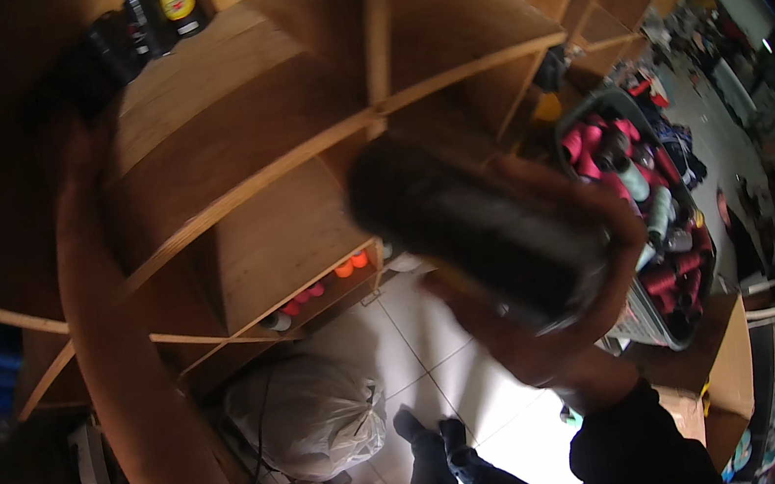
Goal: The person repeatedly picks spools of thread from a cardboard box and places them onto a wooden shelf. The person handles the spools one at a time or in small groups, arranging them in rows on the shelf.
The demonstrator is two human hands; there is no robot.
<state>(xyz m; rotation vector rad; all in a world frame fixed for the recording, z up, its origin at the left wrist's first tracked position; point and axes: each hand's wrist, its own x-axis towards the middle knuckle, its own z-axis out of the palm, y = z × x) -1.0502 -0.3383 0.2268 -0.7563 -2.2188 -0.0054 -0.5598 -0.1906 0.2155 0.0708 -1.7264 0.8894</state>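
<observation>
Through the head view I have the right hand (571,352) a little toward four o'clock from centre, its fingers curled around a dark cylinder (480,229) and clamped on its lower end. The cylinder is blurred and tilted, its far end pointing to ten o'clock, in front of the wooden shelving (238,203).

My left arm runs up to ten o'clock, where the left hand (79,147) reaches into an upper compartment, just below a row of dark wrapped cylinders (147,23) — I cannot tell whether its fingers are apart, together or touching one, as shadow hides them.

At three o'clock I see a grey crate (656,331) heaped with pink, dark and pale green spools (634,178). Toward seven o'clock a whitish plastic bag (304,412) sits on the tiled floor (399,334); orange spools (351,265) stand in a low compartment near the centre.
</observation>
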